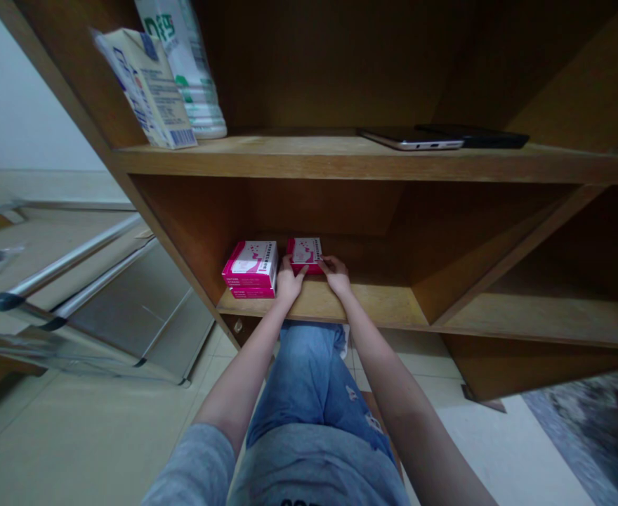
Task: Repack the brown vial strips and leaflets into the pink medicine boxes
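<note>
Both of my hands are on a small pink and white box (307, 251) on the lower shelf, one at each side. My left hand (290, 280) grips its left side, with the thumb at the front face. On the right side, my right hand (335, 273) has its fingers closed against the edge. Just left of my left hand stand pink and white boxes (253, 260), stacked one on another, of the same look. The back of the held box and its underside are hidden, so I cannot tell whether it rests on the shelf.
On the upper board (288, 163) stand a drink carton (154, 91) and a white bottle (204, 91); a phone (414, 138) lies farther right. A slanted divider (520, 256) bounds the lower compartment. A metal-framed rack (124, 309) stands left of the cabinet.
</note>
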Action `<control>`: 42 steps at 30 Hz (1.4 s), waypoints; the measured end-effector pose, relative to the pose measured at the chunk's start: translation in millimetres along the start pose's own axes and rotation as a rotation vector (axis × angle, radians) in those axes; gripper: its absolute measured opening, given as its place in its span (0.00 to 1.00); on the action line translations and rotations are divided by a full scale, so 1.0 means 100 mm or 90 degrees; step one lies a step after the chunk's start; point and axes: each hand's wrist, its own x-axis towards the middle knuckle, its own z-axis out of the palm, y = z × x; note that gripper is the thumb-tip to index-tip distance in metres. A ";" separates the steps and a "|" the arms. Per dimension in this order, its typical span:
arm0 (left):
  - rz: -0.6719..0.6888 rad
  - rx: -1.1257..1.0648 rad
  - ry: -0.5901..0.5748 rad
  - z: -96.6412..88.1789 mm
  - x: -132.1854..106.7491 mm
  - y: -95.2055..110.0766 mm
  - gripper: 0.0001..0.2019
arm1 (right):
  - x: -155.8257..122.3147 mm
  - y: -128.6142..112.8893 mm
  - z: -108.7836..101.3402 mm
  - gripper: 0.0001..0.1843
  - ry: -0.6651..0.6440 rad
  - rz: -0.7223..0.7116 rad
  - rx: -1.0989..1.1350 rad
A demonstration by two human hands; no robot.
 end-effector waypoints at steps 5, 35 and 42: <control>-0.077 -0.014 0.030 -0.04 -0.05 0.15 0.26 | -0.06 -0.06 -0.02 0.16 0.007 0.006 -0.001; -0.021 -0.239 0.355 -1.47 -0.07 0.69 0.17 | -0.58 -1.67 0.54 0.25 -0.048 -0.149 0.096; -0.079 -0.300 0.357 -1.40 -0.03 0.06 0.16 | -0.72 -1.36 0.78 0.26 -0.145 -0.193 -0.015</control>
